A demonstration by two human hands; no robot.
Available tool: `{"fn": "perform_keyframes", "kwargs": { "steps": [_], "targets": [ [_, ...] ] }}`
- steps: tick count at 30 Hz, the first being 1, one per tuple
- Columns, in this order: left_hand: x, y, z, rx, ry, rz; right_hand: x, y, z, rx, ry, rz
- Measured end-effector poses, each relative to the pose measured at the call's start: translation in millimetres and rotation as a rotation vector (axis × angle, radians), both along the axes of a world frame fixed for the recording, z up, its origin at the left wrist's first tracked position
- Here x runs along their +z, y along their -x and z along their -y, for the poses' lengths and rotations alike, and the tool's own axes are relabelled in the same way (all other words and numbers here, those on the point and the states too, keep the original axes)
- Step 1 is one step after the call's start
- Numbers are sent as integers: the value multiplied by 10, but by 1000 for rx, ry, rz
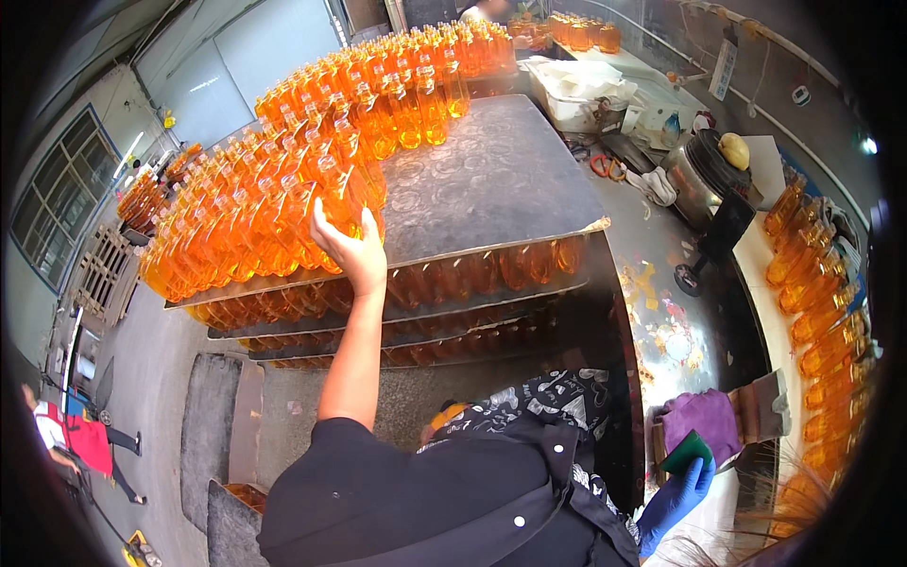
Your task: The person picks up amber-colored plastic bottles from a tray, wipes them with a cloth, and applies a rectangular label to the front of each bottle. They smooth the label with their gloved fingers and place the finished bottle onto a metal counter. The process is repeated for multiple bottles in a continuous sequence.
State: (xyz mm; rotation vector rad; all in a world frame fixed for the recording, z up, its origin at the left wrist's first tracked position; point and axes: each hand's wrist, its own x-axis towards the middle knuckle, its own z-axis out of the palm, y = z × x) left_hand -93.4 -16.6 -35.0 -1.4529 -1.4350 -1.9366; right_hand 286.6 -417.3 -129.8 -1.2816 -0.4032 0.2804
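At ten o'clock, our left grip (359, 258) is spread at an orange bottle (345, 194), likely heavy, hard, slippery and breakable, best held round its middle. Our right grip (674, 498) pinches a green pad (686, 453).

The bottles (283, 219) by my left hand (357, 253) are glossy and see-through, glass or plastic, I can't tell which; the board (491, 184) beneath them looks smooth and dull, with faint smudges. My right hand (682, 493) wears a smooth, rubbery glove (661, 518). The cloth (701, 420) beside it is soft and crumpled. The surface (652, 326) is shiny metal, patchily stained; the pot (688, 181) gleams like metal too. My shirt (397, 491) is matt cloth.
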Motion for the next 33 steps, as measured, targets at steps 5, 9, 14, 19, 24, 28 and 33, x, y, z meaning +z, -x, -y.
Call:
{"fn": "perform_keyframes", "kwargs": {
  "steps": [5,9,14,19,24,28,33],
  "targets": [
    [-429,-131,-433,-28,32,71,271,140,41,-72,-5,75],
    [-507,-167,-323,-35,203,235,266,125,79,-30,40,19],
    [-306,-419,183,-312,210,398,146,137,280,33,6,-63],
    [-81,-1460,484,-1141,287,670,-85,131,412,81,-350,-270],
    [-93,-2420,854,-1811,690,696,-83,160,392,8,-434,-447],
    [-171,-3261,1204,-2117,1057,632,4,190,470,-89,-482,-530],
    [-422,-4091,1554,-2346,1409,266,47,217,596,-254,-523,-662]
  ]
}}
